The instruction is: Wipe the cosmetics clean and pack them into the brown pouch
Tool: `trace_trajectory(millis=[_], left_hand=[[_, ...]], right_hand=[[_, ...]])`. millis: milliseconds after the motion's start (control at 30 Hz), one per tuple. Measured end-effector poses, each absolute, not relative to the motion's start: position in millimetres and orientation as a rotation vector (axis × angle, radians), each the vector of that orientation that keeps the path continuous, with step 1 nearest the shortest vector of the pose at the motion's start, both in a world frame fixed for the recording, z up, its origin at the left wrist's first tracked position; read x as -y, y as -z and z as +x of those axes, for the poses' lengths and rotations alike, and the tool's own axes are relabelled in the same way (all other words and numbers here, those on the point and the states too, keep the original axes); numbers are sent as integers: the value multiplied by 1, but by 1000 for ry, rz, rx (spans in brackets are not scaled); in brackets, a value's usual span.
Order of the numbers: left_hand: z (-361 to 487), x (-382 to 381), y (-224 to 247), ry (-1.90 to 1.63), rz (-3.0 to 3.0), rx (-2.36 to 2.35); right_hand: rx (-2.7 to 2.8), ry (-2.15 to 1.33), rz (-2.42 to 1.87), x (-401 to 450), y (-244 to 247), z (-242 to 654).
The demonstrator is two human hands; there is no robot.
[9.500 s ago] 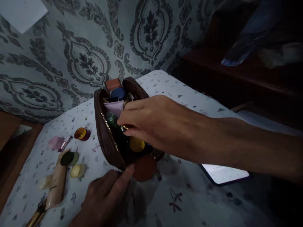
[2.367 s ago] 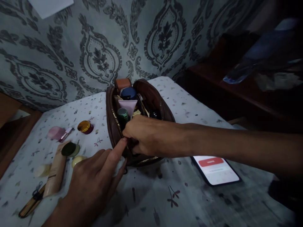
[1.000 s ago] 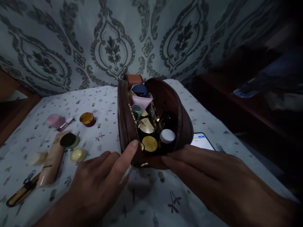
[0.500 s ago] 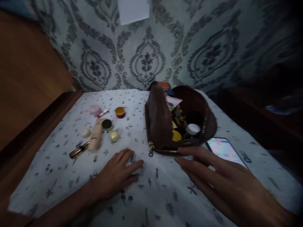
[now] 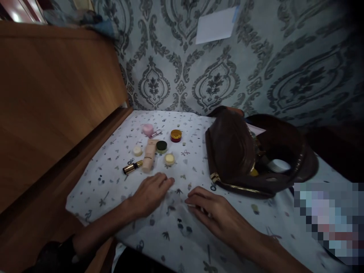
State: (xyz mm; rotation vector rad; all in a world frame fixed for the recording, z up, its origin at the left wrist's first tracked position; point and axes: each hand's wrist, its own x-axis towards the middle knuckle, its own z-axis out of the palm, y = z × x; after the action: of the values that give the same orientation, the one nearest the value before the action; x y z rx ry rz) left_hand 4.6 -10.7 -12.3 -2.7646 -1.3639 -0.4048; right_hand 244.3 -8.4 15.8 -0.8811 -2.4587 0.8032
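My left hand [image 5: 153, 192] rests on the patterned tablecloth [image 5: 113, 193], fingers loosely bent and holding nothing I can see. Just beyond it lie a beige squeeze tube [image 5: 149, 156], a gold-and-black lipstick [image 5: 132, 167] and a small jar with a cream-coloured lid [image 5: 169, 159]. My right hand [image 5: 214, 212] is low over the cloth, fingers loosely bent and slightly apart; nothing in it can be made out. To its upper right stands a brown zip bag [image 5: 231, 148], unzipped, with a white-lidded jar [image 5: 279, 165] inside.
A dark-lidded jar [image 5: 161, 146], an amber-lidded jar [image 5: 176, 135], a pink jar [image 5: 148, 129] and a small white jar [image 5: 138, 151] stand around the tube. Wooden furniture [image 5: 59, 76] borders the left side. Patterned wallpaper [image 5: 176, 72] backs the table. A blurred-out area [image 5: 330, 220] covers the right.
The view has swung left, so table things appear farther right. My right hand has moved away from the bag's front edge, leftwards towards my left hand.
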Motion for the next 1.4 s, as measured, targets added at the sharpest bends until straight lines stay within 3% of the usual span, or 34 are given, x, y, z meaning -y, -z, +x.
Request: trace_trajectory(millis=[200,467,567,800,867,1100,1400], left_hand=[[-62,-6,7,441,-2297,1816],[-94,13,21,321,-2329,2006],[-87,25,8,635,-2361,2130],[-22,45,-22,1781,-2702,2275],[-1,45,-22,1844,-2805,2188],[33,26,-14,1533,-2918,1728],[44,5,3,2010,-3092,1911]], right_hand=[[2406,-978,-932,6,-12,211],[2202,-1171,-941,13,4,180],[1987,-1365,-941,17,14,175],[1130,-1991,-731,27,27,162],[920,-2047,-691,29,26,160],[650,-1955,-663,27,28,177],[661,-1917,-647,14,34,189]])
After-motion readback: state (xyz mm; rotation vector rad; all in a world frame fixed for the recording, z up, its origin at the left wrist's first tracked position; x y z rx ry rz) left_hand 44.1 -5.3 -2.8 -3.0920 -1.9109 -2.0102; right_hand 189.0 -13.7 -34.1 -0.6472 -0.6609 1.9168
